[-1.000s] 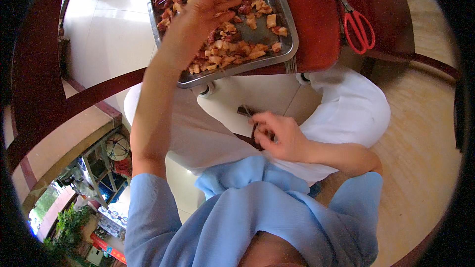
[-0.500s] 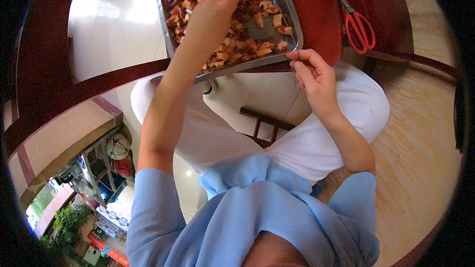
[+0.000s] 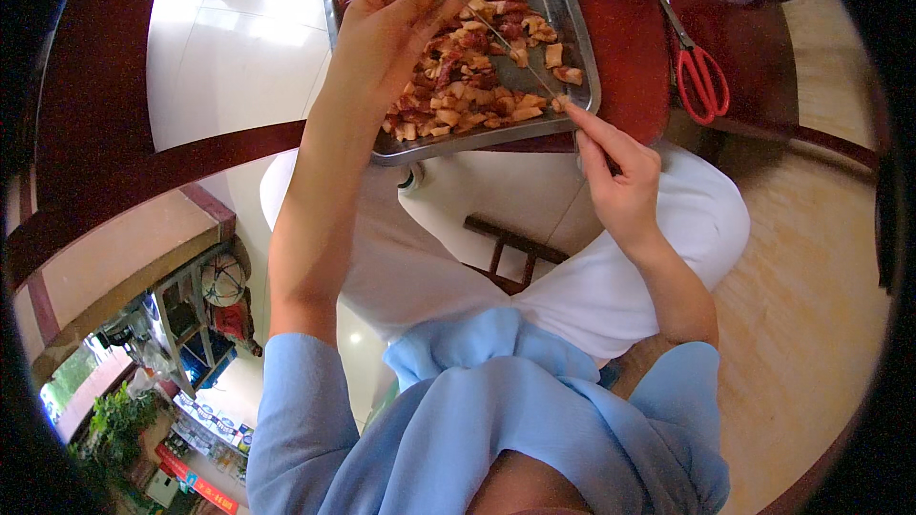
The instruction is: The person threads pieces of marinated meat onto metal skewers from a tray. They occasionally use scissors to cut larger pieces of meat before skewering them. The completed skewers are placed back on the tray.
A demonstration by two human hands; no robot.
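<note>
The right hand (image 3: 625,176) pinches a skewer (image 3: 530,71) above a tray (image 3: 590,81) of meat (image 3: 456,95); the left hand (image 3: 393,24) curls at the skewer's far end, grip unclear.

You're in a shop or eatery, can't tell which: tiled flr (image 3: 239,24), packaged goods (image 3: 212,422) + leafy plant (image 3: 114,422) to your L, meat tray (image 3: 584,38) up front
</note>
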